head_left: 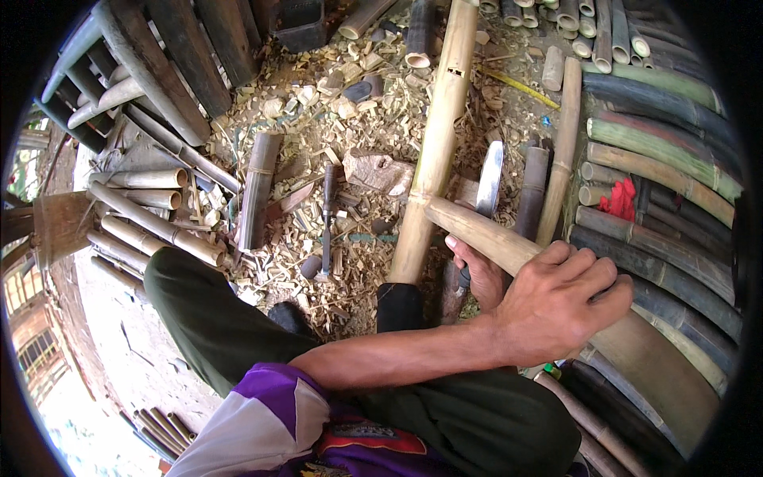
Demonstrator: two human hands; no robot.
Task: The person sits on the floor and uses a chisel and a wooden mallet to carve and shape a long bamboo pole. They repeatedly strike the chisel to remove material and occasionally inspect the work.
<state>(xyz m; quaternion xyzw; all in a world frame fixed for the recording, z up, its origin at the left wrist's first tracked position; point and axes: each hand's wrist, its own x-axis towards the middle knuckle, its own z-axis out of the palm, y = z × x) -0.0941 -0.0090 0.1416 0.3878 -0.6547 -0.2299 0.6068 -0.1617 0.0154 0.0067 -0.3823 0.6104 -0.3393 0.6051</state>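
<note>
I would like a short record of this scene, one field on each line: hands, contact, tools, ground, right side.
Left hand: closed over the slanting bamboo pole
Right hand: partly behind that pole, at a dark handle; grip unclear
Contact: slanting pole's narrow end meets the long bamboo pole; whether inserted, cannot tell
Tools: knife blade right of long pole; chisel left
Ground: scattered wood chips
Right side: rows of bamboo poles

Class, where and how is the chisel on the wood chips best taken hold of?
Probably by the chisel's dark handle, coming from above: the handle is thicker than the slim metal shaft and points away from the person, its upper side uncovered. A wood block sits close on the right, leaving less room there.
</note>
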